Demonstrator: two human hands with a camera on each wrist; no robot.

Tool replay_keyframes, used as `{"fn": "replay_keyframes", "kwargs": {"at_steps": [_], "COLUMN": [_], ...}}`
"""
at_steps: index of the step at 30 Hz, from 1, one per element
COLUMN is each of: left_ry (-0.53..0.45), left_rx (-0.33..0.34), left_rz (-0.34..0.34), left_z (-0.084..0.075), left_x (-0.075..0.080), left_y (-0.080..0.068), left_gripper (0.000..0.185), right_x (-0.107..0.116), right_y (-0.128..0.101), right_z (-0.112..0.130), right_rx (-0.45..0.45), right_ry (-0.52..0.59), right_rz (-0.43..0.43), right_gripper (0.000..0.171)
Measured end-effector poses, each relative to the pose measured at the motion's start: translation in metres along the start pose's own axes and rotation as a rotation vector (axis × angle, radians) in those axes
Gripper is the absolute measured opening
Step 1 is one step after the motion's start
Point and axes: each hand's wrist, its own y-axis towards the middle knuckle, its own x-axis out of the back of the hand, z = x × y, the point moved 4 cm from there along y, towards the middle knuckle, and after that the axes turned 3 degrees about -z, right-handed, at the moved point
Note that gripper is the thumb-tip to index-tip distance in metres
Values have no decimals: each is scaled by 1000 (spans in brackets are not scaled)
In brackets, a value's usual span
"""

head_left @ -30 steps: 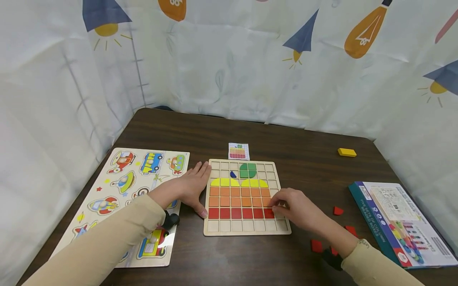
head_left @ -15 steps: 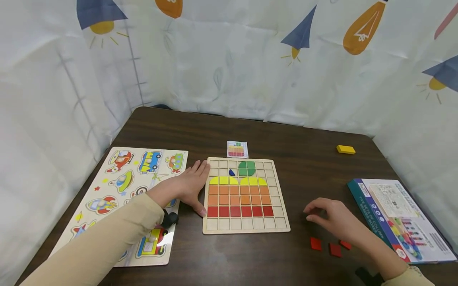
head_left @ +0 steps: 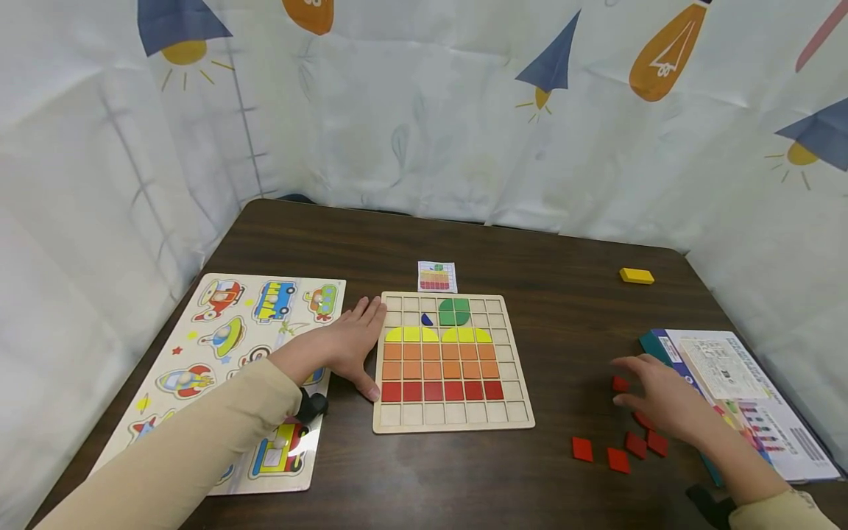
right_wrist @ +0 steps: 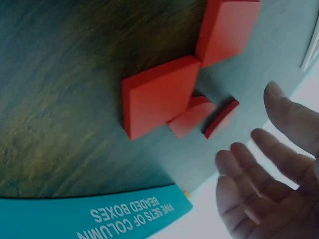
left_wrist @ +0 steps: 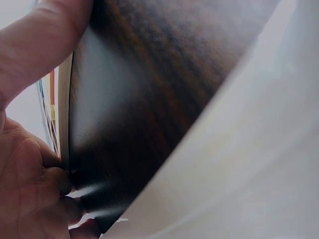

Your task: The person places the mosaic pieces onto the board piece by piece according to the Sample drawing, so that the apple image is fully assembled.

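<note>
Right hand (head_left: 665,401) spread wide over red tiles (head_left: 619,449); left hand (head_left: 347,346) flat, steadying grid board (head_left: 453,423); clumsy pinch could scatter tiles

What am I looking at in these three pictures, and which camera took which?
No machine here: a person works with two bare hands. The wide picture comes from a camera on the head; the two close-ups come from cameras on each wrist.

On the dark table lies a wooden grid board partly filled with coloured tiles. The left hand rests flat against the board's left edge. The right hand hovers with its fingers spread over loose red tiles, holding nothing.

Around these lie a vehicle puzzle board, a small pattern card, a yellow block and a teal box, whose edge also shows in the right wrist view.
</note>
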Motion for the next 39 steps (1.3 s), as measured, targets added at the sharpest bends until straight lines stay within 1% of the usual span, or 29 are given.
{"fn": "replay_keyframes", "kwargs": {"at_steps": [4, 8, 12, 16, 21, 25, 27, 29, 31, 33, 36, 39], "left_ry": [2, 1, -1, 0, 1, 1, 1, 5, 7, 8, 6, 6], "left_rx": [2, 4, 6, 10, 13, 15, 16, 17, 18, 21, 22, 18], "left_rz": [2, 5, 6, 6, 7, 8, 8, 7, 8, 10, 13, 11], "left_z": [0, -1, -1, -1, 0, 0, 0, 0, 1, 1, 0, -1], "left_x": [0, -1, -1, -1, -2, -2, -2, -2, -2, -1, -1, -1], "left_y": [0, -1, -1, -1, -1, -1, -1, -1, -1, -1, -1, -1], "left_gripper": [142, 142, 142, 142, 142, 142, 142, 142, 142, 143, 142, 142], "right_x": [-4, -6, -7, -9, -10, -10, -9, -5, -3, -1, -4, -11], "right_y": [4, 7, 9, 9, 8, 8, 9, 13, 17, 22, 32, 41], "right_z": [-7, -9, -8, -6, -2, 5, 14, 29, 47, 68, 100, 133], "right_rx": [-30, -15, 13, 1, -15, 24, 67, 112, 171, 224, 277, 333], "right_ry": [-53, -65, -39, 4, 65, 94, 109, 122, 146, 176, 240, 309], "right_rz": [69, 78, 63, 80, 121, 92, 62, 28, -4, -17, 5, 64], "right_gripper": [55, 45, 32, 24, 20, 18, 17, 17, 17, 14, 10, 8]}}
